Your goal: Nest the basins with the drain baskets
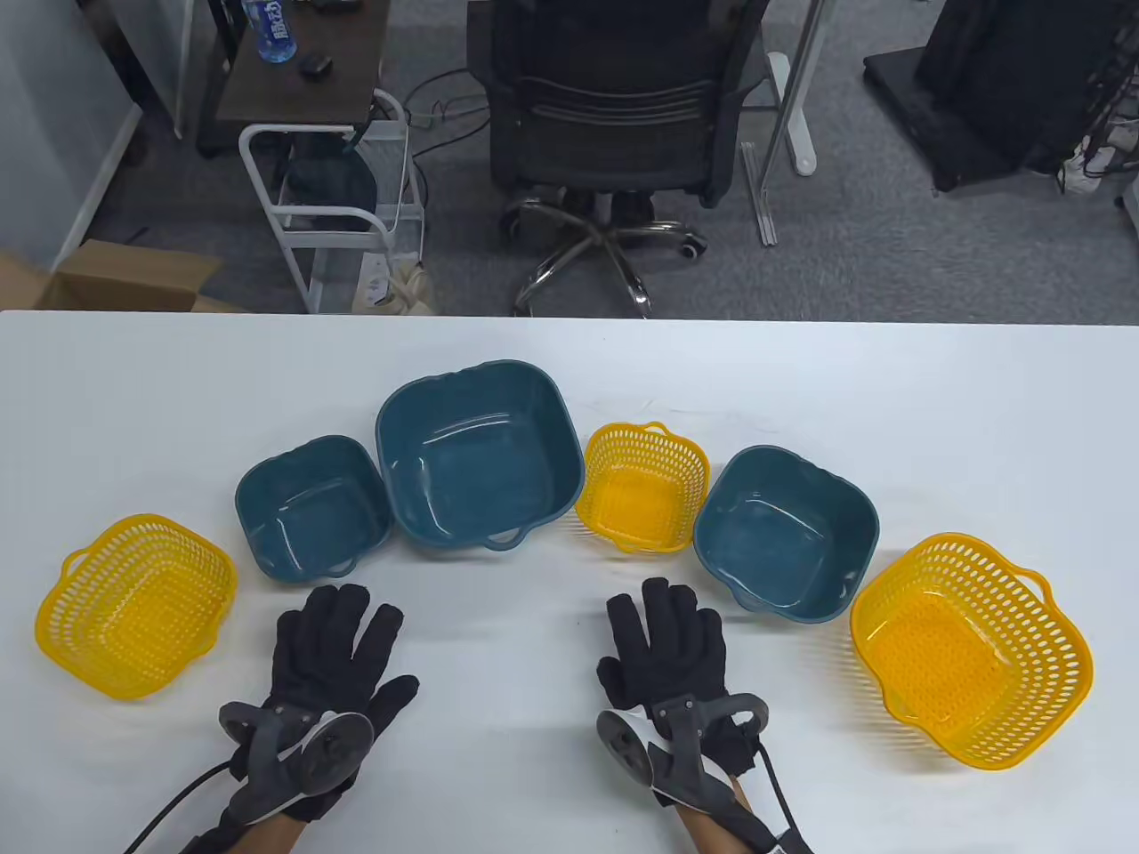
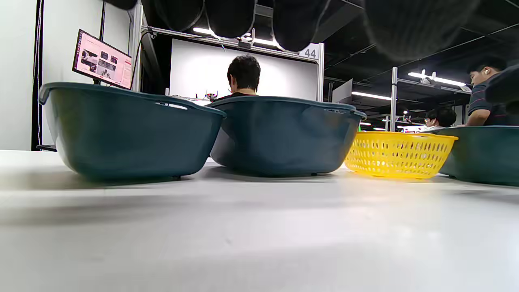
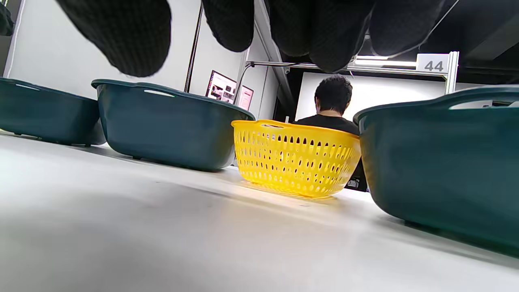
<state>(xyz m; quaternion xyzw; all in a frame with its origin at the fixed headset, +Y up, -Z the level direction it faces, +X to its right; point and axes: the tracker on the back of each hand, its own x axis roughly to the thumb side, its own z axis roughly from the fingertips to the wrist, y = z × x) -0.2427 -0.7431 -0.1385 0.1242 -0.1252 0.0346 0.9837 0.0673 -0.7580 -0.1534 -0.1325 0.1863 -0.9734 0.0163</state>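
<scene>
- Three teal basins and three yellow drain baskets are laid out in a loose arc on the white surface (image 1: 934, 418); none is nested in another.
- Basins, counted from the person's left: a small basin (image 1: 313, 509), a large basin (image 1: 478, 454) touching or just beside it, and a medium basin (image 1: 787, 532) further right. All are smooth, glossy plastic, squarish with rounded corners and a small loop handle at the rim.
- Baskets: a medium basket (image 1: 135, 605) at the far left, a small basket (image 1: 642, 486) between the large and medium basins, and a large basket (image 1: 970, 648) at the far right. All are perforated with rows of oval slots and share the same rounded-square shape, each with small handles.
- In the right wrist view the small basket (image 3: 296, 156) is seen standing upright between two basin walls.
- Two hands are seen near the front edge, well apart: the left hand (image 1: 331, 658) and the right hand (image 1: 666, 656) are both spread flat, fingers extended, holding nothing and touching no basin or basket.
- Each hand is covered by a black knit glove, with a grey tracker strapped to its back.
</scene>
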